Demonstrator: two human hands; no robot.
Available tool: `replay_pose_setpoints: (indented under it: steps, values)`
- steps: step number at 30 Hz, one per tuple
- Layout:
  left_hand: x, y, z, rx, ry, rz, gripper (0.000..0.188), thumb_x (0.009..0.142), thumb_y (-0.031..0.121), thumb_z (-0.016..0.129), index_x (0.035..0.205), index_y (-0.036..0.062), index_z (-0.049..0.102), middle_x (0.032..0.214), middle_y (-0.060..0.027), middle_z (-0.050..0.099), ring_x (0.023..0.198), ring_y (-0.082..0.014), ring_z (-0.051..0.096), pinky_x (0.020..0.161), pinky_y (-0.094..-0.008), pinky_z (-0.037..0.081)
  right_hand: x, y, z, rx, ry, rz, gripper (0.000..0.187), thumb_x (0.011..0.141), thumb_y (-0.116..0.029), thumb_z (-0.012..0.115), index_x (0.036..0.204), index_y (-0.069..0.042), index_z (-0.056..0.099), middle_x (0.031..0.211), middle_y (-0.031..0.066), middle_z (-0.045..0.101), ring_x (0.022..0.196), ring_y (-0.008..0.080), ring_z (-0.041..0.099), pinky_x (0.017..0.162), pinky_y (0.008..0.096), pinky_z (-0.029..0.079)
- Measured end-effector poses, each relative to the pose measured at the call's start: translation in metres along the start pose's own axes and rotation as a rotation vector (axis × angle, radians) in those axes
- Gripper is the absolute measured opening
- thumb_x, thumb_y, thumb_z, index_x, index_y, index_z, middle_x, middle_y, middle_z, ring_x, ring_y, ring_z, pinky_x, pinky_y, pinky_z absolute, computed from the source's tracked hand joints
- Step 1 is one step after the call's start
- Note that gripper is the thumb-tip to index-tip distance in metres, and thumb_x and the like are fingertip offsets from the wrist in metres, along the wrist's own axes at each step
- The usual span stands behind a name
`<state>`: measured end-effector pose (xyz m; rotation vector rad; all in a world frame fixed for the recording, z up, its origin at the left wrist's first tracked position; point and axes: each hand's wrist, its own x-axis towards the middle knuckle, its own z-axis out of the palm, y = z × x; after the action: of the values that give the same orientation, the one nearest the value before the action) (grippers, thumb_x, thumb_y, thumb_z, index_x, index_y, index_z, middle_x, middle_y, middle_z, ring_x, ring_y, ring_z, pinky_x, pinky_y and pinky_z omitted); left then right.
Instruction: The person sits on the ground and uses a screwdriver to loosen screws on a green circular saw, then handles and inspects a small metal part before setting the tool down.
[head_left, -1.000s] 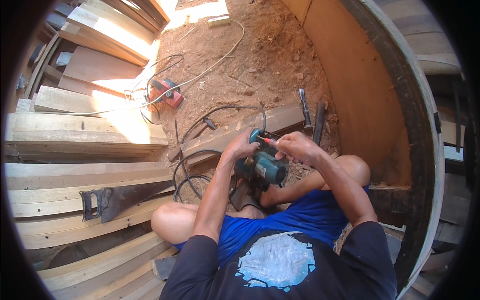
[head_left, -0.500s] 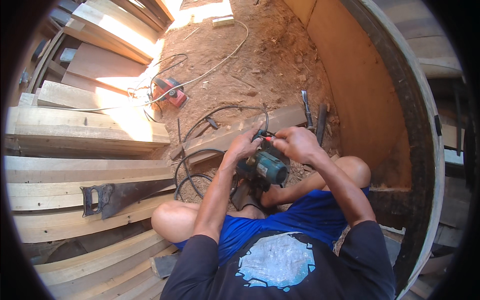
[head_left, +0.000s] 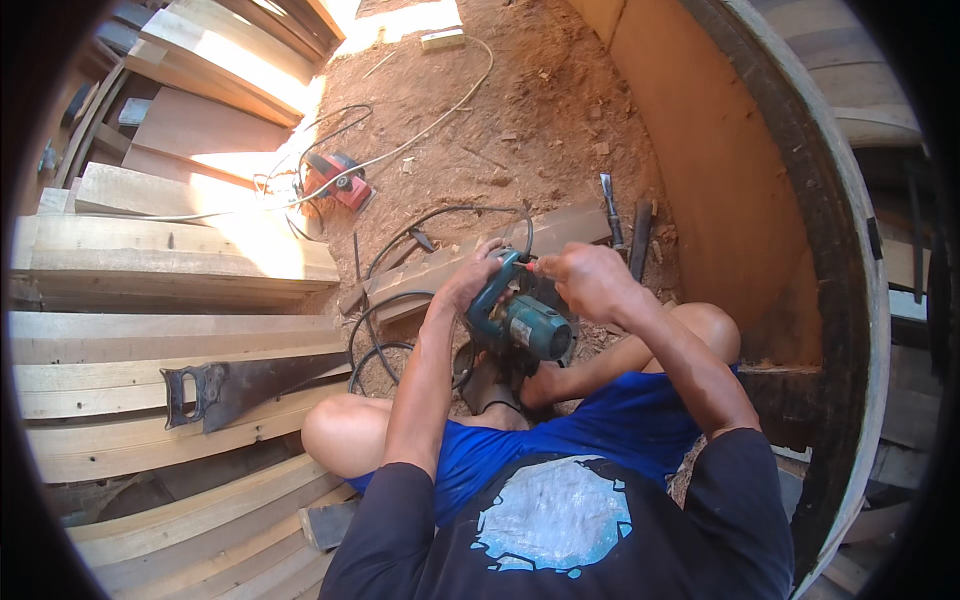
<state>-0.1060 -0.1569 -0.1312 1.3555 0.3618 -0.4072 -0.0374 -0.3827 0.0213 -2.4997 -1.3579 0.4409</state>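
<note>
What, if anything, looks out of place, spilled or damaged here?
Wood shavings and scraps litter the floor, which looks messy. The black cord lies in loose loops near the left knee, possibly a snag. The green power tool in the left hand shows no obvious damage, though fine detail is too small to tell.

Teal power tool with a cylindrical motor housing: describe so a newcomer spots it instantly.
Start at the blue cloth shorts, lower centre. Beyond them, the bare left hand holds the teal power tool. Its teal casing sets it apart from the red-and-black power tool, upper left.
</note>
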Motion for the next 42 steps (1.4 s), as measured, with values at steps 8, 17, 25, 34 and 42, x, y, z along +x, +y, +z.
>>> replay_pose_setpoints:
  steps: [8, 17, 25, 34, 42]
  values:
    - [-0.001, -0.006, -0.004, -0.256, -0.087, -0.036, 0.048, 0.111, 0.042, 0.036, 0.149, 0.0134, 0.043, 0.114, -0.0116, 0.067, 0.07, -0.0169, 0.067, 0.057, -0.0292, 0.057, 0.005, -0.007, -0.012, 0.493, 0.023, 0.406, 0.035, 0.097, -0.032, 0.065, 0.11, 0.001, 0.068, 0.093, 0.0198, 0.073, 0.087, 0.0357, 0.071, 0.08, 0.0443, 0.054]
    - [-0.004, -0.003, 0.0, -0.284, -0.031, -0.053, 0.052, 0.111, 0.048, 0.034, 0.147, 0.0125, 0.046, 0.107, -0.0102, 0.069, 0.071, -0.0168, 0.067, 0.059, -0.028, 0.057, -0.01, -0.007, 0.001, 0.151, 0.24, -0.015, 0.026, 0.096, -0.028, 0.066, 0.112, -0.006, 0.068, 0.1, 0.0249, 0.07, 0.096, 0.0455, 0.067, 0.085, 0.0513, 0.053]
    - [0.0, -0.011, -0.003, -0.16, -0.015, -0.009, 0.053, 0.111, 0.046, 0.031, 0.147, 0.0105, 0.048, 0.108, -0.0106, 0.069, 0.072, -0.016, 0.065, 0.062, -0.0291, 0.057, 0.001, -0.016, -0.015, 0.12, -0.02, 0.435, 0.026, 0.099, -0.022, 0.061, 0.118, -0.006, 0.067, 0.107, 0.0303, 0.07, 0.104, 0.044, 0.067, 0.086, 0.0517, 0.052]
    - [0.002, -0.004, 0.005, -0.002, -0.003, -0.01, 0.05, 0.112, 0.038, 0.027, 0.144, 0.0112, 0.053, 0.109, -0.0092, 0.067, 0.073, -0.0153, 0.064, 0.064, -0.0287, 0.057, -0.002, 0.001, 0.007, 0.014, 0.097, -0.027, 0.018, 0.094, -0.019, 0.064, 0.101, -0.003, 0.07, 0.115, 0.0241, 0.066, 0.102, 0.0457, 0.065, 0.085, 0.0493, 0.054]
    - [0.0, -0.007, 0.004, 0.052, 0.044, 0.038, 0.049, 0.112, 0.036, 0.028, 0.145, 0.0096, 0.052, 0.106, -0.0089, 0.066, 0.074, -0.0151, 0.065, 0.064, -0.0278, 0.056, 0.009, 0.001, -0.011, 0.108, 0.009, 0.463, 0.036, 0.099, -0.034, 0.061, 0.105, 0.001, 0.066, 0.09, 0.0299, 0.069, 0.092, 0.049, 0.067, 0.082, 0.0542, 0.052]
